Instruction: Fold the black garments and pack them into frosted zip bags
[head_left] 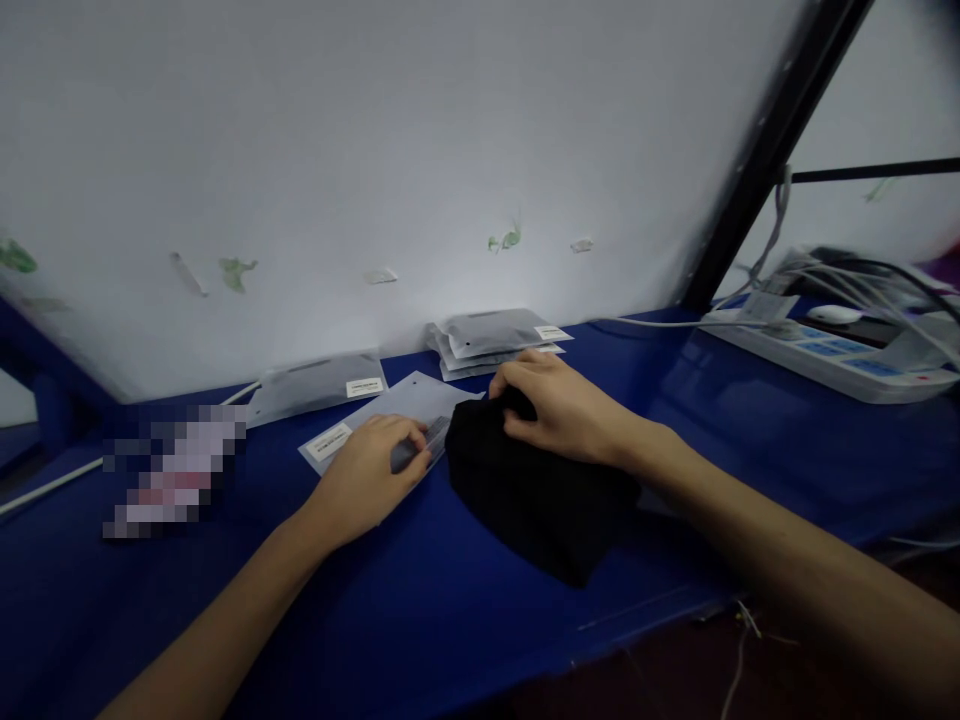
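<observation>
My right hand point(555, 405) is closed on the upper edge of a folded black cloth item point(540, 500), which lies on the blue table point(360, 610). Just left of it, my left hand point(379, 465) has its fingers curled at the opening edge of a frosted plastic bag point(420, 395). Thumb and fingertips seem to pinch the bag's edge. A white label point(330, 441) shows on the bag's left corner. One corner of the cloth touches or overlaps the bag's right end; whether it is inside, I cannot tell.
Behind my hands, a stack of filled frosted bags point(495, 335) rests against the white wall point(450, 150). Another filled bag point(315, 385) lies left of it. A pixelated item point(180, 470) is at far left. A power strip point(832, 355) with cables stands at right.
</observation>
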